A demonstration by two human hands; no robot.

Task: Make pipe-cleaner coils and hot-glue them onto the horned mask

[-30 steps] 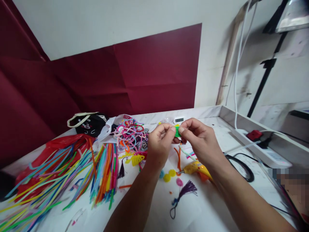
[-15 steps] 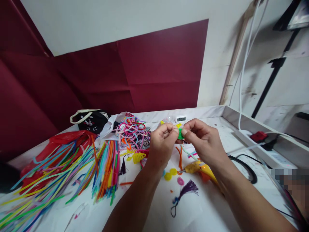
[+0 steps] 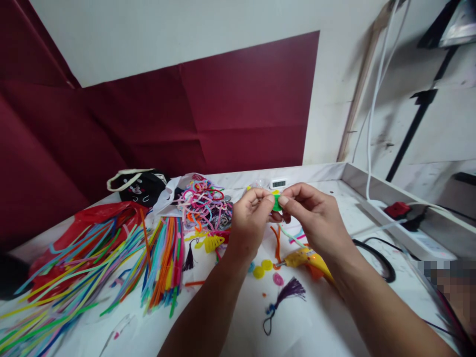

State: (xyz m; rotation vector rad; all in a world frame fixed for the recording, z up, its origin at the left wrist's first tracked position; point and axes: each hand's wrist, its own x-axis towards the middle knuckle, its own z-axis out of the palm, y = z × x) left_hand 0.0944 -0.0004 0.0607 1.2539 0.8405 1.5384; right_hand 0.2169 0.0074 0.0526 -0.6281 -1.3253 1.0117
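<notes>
My left hand (image 3: pixel 250 220) and my right hand (image 3: pixel 315 218) meet above the white table (image 3: pixel 327 317), both pinching a small green craft piece (image 3: pixel 276 202) with a bit of yellow on top. The fingers of both hands are closed on it. Below my right wrist lies a yellow glue gun (image 3: pixel 310 260). Small yellow discs (image 3: pixel 262 268), a pink disc (image 3: pixel 277 279) and a purple tassel (image 3: pixel 285 292) lie on the table under my hands. An orange pipe cleaner (image 3: pixel 276 243) stands bent near the glue gun.
A spread of coloured pipe cleaners (image 3: pixel 111 267) covers the left of the table, over a red bag (image 3: pixel 89 220). A tangle of bent pipe cleaners (image 3: pixel 203 203) and a black pouch (image 3: pixel 139 186) sit further back. A power strip (image 3: pixel 412 233) and black cable (image 3: pixel 375 255) lie at right.
My hands have stayed together on the green piece, with only slight finger shifts. The view has moved a little.
</notes>
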